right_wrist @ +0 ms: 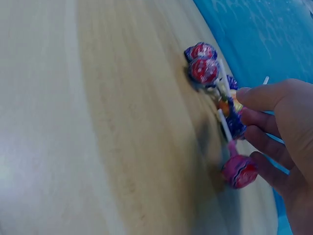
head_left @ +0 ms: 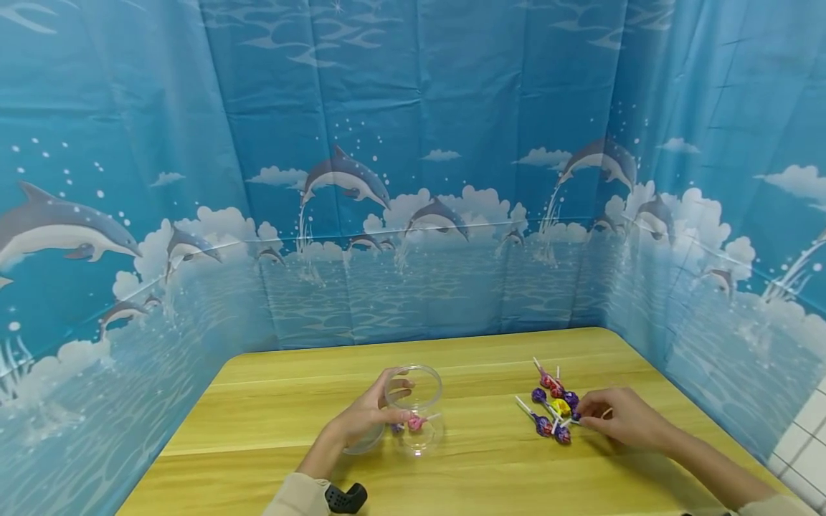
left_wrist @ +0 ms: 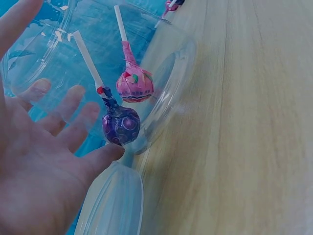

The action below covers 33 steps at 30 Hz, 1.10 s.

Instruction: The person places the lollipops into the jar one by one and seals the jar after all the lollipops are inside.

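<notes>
My left hand [head_left: 371,412] grips a clear plastic jar [head_left: 431,430] from its left side, thumb in front and fingers around the back. Inside the jar lie a pink lollipop [left_wrist: 135,87] and a purple lollipop [left_wrist: 121,123], white sticks showing. To the right, my right hand [head_left: 622,417] hovers low at a loose pile of wrapped lollipops, with its thumb and fingertips right beside a dark purple lollipop [head_left: 576,416]. A yellow lollipop [head_left: 560,407] sits mid-pile. In the right wrist view, a pink-red lollipop [right_wrist: 239,171] lies below the loosely bent fingers, which show a gap from the thumb.
A translucent lid [left_wrist: 117,200] lies on the table near the left hand, partly hidden by it in the head view. The yellow wood-grain table [head_left: 271,401] ends at a blue dolphin curtain [head_left: 413,287] behind and at both sides.
</notes>
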Each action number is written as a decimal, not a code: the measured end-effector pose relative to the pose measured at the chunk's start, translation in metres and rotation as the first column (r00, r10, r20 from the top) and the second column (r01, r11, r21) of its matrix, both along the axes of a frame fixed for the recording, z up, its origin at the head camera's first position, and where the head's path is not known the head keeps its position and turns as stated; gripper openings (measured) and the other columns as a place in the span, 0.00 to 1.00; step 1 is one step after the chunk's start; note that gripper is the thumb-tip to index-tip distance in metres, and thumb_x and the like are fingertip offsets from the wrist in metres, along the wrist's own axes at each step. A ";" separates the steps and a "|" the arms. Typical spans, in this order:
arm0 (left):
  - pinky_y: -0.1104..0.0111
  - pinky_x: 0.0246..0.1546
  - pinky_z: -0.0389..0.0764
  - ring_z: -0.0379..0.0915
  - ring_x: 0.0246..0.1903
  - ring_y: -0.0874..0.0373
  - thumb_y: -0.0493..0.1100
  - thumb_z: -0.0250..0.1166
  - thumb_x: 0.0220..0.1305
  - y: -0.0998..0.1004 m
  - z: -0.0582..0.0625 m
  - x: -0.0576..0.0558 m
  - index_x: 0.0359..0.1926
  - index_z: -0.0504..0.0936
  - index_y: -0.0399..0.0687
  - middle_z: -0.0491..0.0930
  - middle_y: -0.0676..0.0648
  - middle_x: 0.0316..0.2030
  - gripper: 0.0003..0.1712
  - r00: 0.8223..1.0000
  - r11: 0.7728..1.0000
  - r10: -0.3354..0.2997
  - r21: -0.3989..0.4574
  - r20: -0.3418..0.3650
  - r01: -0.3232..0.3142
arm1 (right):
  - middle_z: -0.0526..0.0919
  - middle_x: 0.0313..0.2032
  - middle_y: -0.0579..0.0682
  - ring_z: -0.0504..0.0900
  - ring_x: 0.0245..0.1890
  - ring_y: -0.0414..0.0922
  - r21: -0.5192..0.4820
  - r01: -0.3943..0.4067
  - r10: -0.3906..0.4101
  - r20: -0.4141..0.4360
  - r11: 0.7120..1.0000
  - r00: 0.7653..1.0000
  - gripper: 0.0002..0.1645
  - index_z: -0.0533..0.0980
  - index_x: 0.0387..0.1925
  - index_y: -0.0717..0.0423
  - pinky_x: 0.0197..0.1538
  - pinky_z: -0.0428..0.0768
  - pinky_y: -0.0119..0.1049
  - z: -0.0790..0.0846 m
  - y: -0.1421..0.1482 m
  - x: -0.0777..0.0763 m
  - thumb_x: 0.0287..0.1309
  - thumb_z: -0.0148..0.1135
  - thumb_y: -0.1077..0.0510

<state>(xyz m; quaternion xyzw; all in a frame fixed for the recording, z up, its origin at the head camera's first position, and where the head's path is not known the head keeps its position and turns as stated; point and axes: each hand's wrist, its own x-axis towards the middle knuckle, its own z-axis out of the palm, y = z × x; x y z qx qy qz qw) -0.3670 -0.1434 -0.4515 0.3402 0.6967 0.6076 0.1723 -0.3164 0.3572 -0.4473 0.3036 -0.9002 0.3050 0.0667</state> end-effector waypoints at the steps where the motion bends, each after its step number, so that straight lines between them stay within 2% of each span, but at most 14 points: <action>1: 0.46 0.66 0.68 0.46 0.75 0.30 0.43 0.66 0.73 0.000 0.000 0.000 0.81 0.47 0.45 0.55 0.32 0.73 0.47 1.000 1.000 0.001 0.000 -0.003 -0.001 | 0.85 0.33 0.36 0.81 0.32 0.33 0.007 0.009 -0.009 0.000 1.000 1.000 0.02 0.85 0.39 0.55 0.34 0.83 0.34 -0.003 0.002 0.001 0.65 0.71 0.61; 11: 0.44 0.66 0.67 0.48 0.75 0.32 0.43 0.65 0.74 0.000 0.000 -0.001 0.80 0.49 0.48 0.56 0.33 0.74 0.45 1.000 1.000 0.015 0.000 0.001 -0.015 | 0.83 0.32 0.35 0.80 0.32 0.32 0.066 0.089 -0.089 -0.003 0.994 0.996 0.05 0.84 0.38 0.53 0.34 0.82 0.34 -0.013 0.006 0.001 0.61 0.74 0.59; 19: 0.44 0.66 0.67 0.48 0.75 0.32 0.43 0.66 0.73 0.000 0.000 0.000 0.80 0.50 0.50 0.55 0.33 0.74 0.44 1.000 1.000 0.011 0.002 0.001 -0.011 | 0.83 0.32 0.32 0.78 0.31 0.30 0.116 0.079 -0.075 -0.044 0.990 0.996 0.05 0.84 0.34 0.49 0.34 0.80 0.35 -0.017 0.003 -0.005 0.62 0.72 0.63; 23: 0.44 0.66 0.68 0.47 0.75 0.31 0.44 0.66 0.73 0.000 0.000 0.000 0.80 0.51 0.51 0.56 0.34 0.74 0.44 1.000 1.000 0.011 0.000 0.007 -0.011 | 0.84 0.32 0.33 0.78 0.31 0.30 0.121 0.056 -0.050 -0.049 0.991 0.998 0.05 0.85 0.35 0.49 0.34 0.80 0.35 -0.011 0.002 -0.004 0.62 0.71 0.63; 33: 0.46 0.65 0.70 0.47 0.75 0.31 0.44 0.66 0.73 0.001 0.001 0.000 0.80 0.49 0.47 0.56 0.35 0.74 0.45 1.000 1.000 0.006 -0.001 0.003 -0.006 | 0.86 0.32 0.43 0.81 0.30 0.33 0.081 -0.012 0.016 -0.055 0.997 0.998 0.04 0.85 0.40 0.62 0.31 0.81 0.34 0.014 0.003 0.003 0.65 0.69 0.65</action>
